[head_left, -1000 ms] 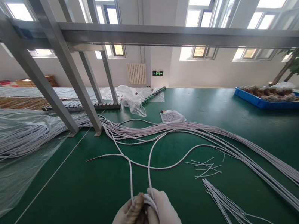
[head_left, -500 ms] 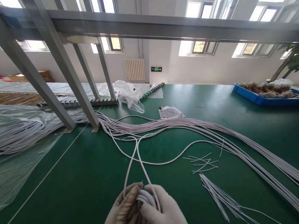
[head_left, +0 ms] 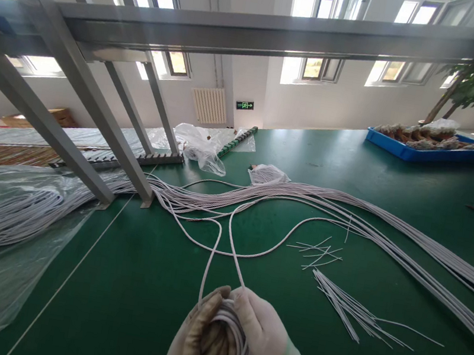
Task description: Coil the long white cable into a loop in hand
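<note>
Both my hands wear whitish gloves and meet at the bottom centre. My left hand (head_left: 192, 344) grips a small coil of white cable (head_left: 232, 351), its fingers passing through the loops. My right hand (head_left: 269, 339) is closed over the coil's right side, pinching the cable at the top. Two free strands (head_left: 226, 248) rise from the coil and run across the green table (head_left: 146, 295) toward a long bundle of white cables (head_left: 305, 203).
Short white wire pieces (head_left: 350, 312) lie to the right of my hands. Grey metal frame legs (head_left: 103, 138) stand on the left. Clear plastic sheeting over more cable (head_left: 0, 224) covers the left side. A blue tray (head_left: 430, 153) sits far right, small plastic bags (head_left: 203, 151) at the back.
The loose strands have drawn in closer and the free loop on the table has shrunk. The coil in my hands has gained another turn. The view has shifted slightly.
</note>
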`<state>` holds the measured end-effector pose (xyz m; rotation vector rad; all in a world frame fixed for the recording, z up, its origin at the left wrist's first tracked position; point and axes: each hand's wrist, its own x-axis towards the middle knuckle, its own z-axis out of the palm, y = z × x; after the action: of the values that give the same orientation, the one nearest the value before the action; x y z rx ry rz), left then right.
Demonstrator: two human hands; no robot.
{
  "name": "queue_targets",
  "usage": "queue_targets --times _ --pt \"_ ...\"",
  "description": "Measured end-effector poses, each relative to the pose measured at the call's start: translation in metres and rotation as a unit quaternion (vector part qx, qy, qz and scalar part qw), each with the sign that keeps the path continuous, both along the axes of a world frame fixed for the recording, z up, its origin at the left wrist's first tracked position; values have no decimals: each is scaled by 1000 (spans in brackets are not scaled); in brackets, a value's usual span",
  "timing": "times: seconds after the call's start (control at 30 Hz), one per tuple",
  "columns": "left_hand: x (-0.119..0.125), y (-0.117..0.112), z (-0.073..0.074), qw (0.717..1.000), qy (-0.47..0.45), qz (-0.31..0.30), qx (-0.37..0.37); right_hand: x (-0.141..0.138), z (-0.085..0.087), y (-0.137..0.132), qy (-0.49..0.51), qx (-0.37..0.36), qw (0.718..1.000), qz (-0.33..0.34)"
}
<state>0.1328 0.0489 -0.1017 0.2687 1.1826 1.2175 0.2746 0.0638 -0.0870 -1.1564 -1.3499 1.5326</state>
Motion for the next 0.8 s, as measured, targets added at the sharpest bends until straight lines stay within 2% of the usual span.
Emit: queue_targets --times 0.1,0.23,0.3,0.37,0.5,0.6,0.67,0.8 --pt "7 1 8 998 54 14 5 1 1 6 -15 4 1000 -3" --pt "13 12 26 996 20 38 -72 6 6 17 -32 23 999 -13" --pt "12 16 28 994 8 45 -101 8 9 21 -39 30 999 -14" --pt "8 16 21 996 14 30 -78 8 11 23 -51 33 998 -14" --pt "-5 8 -11 999 49 6 -7 5 16 20 -110 29 993 14" --pt "-10 3 -26 999 20 20 -19 3 21 16 -187 39 980 47" --pt "-10 4 -25 999 -21 16 -37 4 23 14 -232 64 968 71" --pt "-7 8 -7 995 -85 -36 -41 7 24 12 -234 91 962 103"
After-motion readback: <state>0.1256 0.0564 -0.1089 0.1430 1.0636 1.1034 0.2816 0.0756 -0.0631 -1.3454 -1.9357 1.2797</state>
